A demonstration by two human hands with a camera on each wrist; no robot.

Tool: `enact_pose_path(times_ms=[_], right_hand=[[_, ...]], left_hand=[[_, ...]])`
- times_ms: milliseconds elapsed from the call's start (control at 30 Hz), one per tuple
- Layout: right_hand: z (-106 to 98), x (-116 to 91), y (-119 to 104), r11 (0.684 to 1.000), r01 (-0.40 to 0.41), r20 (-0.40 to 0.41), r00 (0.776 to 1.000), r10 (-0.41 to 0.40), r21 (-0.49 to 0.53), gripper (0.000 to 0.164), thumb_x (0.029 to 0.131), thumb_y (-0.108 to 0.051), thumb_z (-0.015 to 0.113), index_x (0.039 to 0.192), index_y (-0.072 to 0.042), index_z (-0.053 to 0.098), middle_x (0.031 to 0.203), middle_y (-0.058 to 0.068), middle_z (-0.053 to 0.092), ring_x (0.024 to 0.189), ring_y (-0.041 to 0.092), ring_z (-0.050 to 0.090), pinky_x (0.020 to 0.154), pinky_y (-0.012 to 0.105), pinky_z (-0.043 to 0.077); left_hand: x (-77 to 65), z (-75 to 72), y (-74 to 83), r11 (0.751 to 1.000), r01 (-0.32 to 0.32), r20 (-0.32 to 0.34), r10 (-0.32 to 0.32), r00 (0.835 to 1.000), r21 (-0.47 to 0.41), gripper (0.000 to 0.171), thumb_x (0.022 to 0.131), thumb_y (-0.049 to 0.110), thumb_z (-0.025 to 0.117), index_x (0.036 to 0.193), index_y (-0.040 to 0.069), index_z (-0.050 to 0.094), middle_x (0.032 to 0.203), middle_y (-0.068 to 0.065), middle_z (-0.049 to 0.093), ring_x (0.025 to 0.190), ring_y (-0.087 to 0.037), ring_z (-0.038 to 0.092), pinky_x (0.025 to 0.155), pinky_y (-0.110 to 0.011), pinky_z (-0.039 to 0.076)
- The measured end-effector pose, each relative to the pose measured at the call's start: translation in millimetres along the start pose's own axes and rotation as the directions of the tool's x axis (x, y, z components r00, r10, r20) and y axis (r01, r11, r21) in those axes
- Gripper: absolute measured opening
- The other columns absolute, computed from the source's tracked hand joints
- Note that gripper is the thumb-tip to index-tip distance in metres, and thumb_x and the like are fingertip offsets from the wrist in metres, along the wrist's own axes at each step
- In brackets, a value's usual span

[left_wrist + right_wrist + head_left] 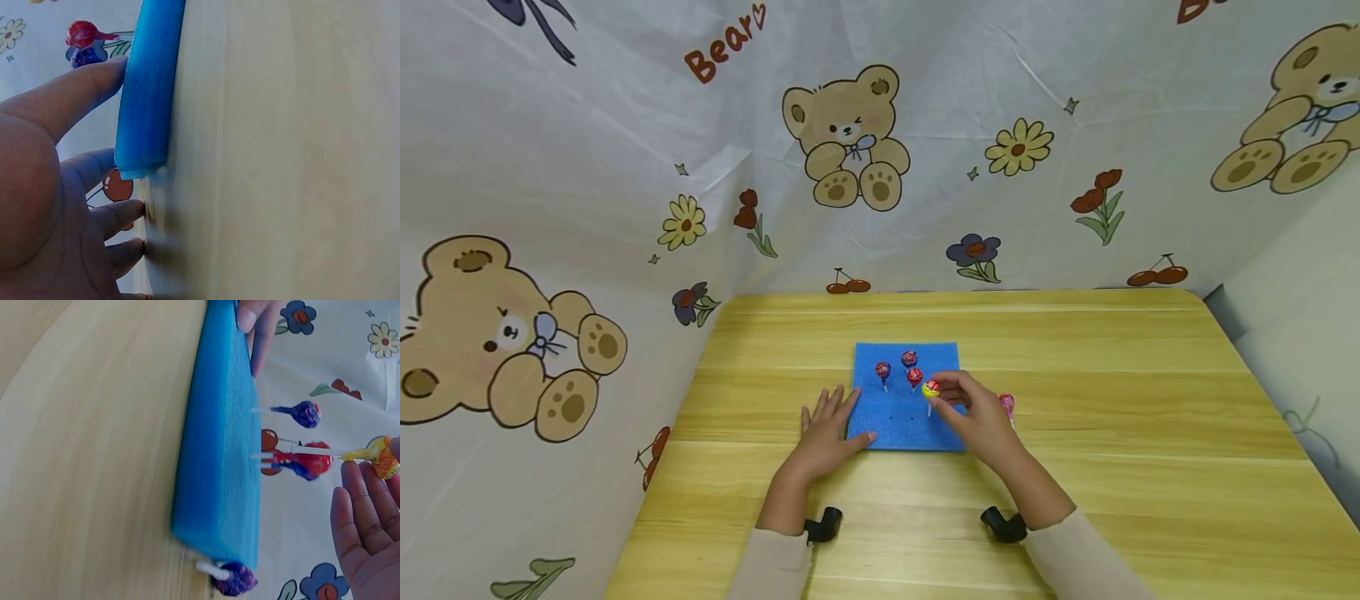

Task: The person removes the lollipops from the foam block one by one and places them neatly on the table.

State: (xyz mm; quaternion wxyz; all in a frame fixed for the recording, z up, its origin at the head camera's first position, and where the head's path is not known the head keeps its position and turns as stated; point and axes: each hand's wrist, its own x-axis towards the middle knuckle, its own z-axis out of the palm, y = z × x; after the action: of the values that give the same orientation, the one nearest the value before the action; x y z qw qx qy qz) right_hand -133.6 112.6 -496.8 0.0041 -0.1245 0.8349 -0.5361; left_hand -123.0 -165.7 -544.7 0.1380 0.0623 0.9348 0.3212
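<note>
A yellow-wrapped lollipop (931,389) is pinched by its candy end in my right hand (988,423). Its white stick points down over the blue foam block (880,433), and in the right wrist view the stick's tip is clear of the foam. Three lollipops stand upright in the block: one at the left (883,369), one at the back (909,358) and a red one (914,376) in front of it. My left hand (823,442) rests at the block's left edge, fingers spread, thumb and index finger touching the foam.
A pink-wrapped lollipop (1007,404) lies on the wooden table (1075,358) right of the block, partly behind my right hand. In the right wrist view a purple-wrapped lollipop (234,579) is beside the block's end. A bear-print cloth (925,242) hangs behind the table.
</note>
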Motion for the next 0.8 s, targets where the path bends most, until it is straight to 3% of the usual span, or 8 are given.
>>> enact_pose_path(times_ms=[367,500,633,800], right_hand=[[-30.1,-11.9,15.8,0.999,-0.032,-0.062,0.998,0.034,0.034,0.034,0.098,-0.021,0.068,0.130,-0.011,0.062,0.116,0.007,0.071,0.107,0.022,0.067,0.083,0.017,0.055],[-39.9,-16.7,21.7,0.999,-0.046,-0.076,0.996,0.046,0.011,0.035,0.099,-0.021,0.067,0.132,-0.010,0.061,0.118,0.007,0.070,0.108,0.021,0.067,0.085,0.017,0.055],[-50.9,-21.5,27.4,0.997,-0.050,-0.102,0.994,0.044,-0.054,0.036,0.099,-0.023,0.066,0.133,-0.011,0.060,0.121,0.006,0.069,0.108,0.017,0.066,0.088,0.015,0.053],[-67.4,-27.3,38.1,0.993,-0.058,-0.136,0.990,0.044,-0.098,0.036,0.100,-0.022,0.065,0.134,-0.010,0.060,0.123,0.009,0.069,0.105,0.005,0.064,0.088,0.006,0.047]], left_hand=[[-0.8,-1.7,1.7,1.000,-0.003,-0.008,0.003,1.000,-0.011,0.085,0.093,0.055,0.066,0.162,0.028,0.025,0.172,-0.009,0.013,0.160,-0.035,-0.003,0.121,-0.067,-0.013],[-1.1,-1.7,2.0,1.000,-0.002,-0.009,0.002,1.000,-0.006,0.085,0.093,0.054,0.066,0.162,0.028,0.025,0.172,-0.010,0.012,0.160,-0.035,-0.003,0.121,-0.068,-0.012],[-1.6,-2.4,2.8,1.000,-0.004,-0.007,0.004,1.000,-0.003,0.085,0.093,0.055,0.066,0.162,0.028,0.025,0.172,-0.010,0.012,0.159,-0.035,-0.003,0.121,-0.068,-0.011],[-1.0,-2.1,4.3,1.000,-0.001,-0.002,0.001,1.000,-0.001,0.085,0.093,0.055,0.065,0.162,0.028,0.024,0.172,-0.010,0.012,0.159,-0.036,-0.003,0.121,-0.068,-0.011]])
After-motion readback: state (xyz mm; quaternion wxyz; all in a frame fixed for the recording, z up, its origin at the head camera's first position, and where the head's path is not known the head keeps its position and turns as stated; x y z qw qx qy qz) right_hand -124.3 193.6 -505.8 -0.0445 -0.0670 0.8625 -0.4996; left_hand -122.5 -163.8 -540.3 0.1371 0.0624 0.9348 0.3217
